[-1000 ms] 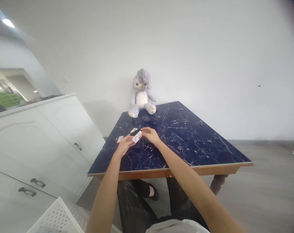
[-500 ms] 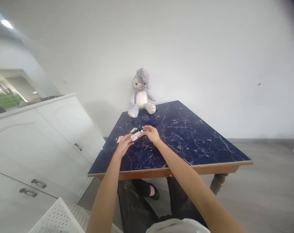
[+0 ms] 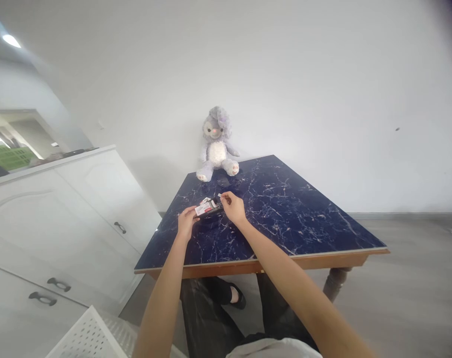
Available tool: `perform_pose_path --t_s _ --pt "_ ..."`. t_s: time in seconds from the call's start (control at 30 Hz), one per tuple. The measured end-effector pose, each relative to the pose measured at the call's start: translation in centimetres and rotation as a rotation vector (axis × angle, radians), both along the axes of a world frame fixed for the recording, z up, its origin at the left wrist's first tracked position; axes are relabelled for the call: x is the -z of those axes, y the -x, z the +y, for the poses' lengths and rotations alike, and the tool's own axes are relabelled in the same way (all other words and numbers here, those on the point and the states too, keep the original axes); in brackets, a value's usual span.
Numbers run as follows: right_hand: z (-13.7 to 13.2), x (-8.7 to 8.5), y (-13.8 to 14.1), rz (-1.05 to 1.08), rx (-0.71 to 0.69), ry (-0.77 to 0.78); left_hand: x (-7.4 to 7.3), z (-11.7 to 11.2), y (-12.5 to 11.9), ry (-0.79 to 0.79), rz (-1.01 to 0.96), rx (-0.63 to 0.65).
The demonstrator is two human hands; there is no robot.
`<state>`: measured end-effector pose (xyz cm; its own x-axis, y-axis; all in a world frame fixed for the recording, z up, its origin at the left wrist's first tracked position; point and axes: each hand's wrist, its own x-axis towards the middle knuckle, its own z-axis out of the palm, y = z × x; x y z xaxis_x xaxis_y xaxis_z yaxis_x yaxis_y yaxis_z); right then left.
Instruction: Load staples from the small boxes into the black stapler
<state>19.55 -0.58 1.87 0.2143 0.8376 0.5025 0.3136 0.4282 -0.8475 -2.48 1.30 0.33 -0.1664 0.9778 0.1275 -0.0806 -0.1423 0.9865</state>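
My left hand grips a small black, white and red box by its left end, above the tabletop. The box is tilted, and its dark right end faces my right hand. That hand is closed in a pinch at the box's right end, with a small pale piece showing at its fingertips. Whether this piece is part of the box, I cannot tell. Just behind the box lies a small white and dark card-like item, partly hidden.
The dark blue marbled table carries a grey plush toy sitting at the back, against the wall. White cabinets stand at the left. On the floor at lower left is a white perforated basket.
My left hand has shifted slightly left with the box, turning it so more of its black side shows. A red-and-white card left of that hand is now hidden. The pale piece shows more clearly.
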Motion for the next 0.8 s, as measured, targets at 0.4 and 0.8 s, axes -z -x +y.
perform_pose_path --t_s 0.4,0.8 --pt "0.4 0.9 0.6 -0.134 -0.149 -0.007 -0.3 -0.4 -0.4 -0.057 0.014 0.028" --pt "1.4 1.7 1.0 0.393 -0.467 0.299 0.0 -0.2 -0.6 -0.007 -0.048 0.157"
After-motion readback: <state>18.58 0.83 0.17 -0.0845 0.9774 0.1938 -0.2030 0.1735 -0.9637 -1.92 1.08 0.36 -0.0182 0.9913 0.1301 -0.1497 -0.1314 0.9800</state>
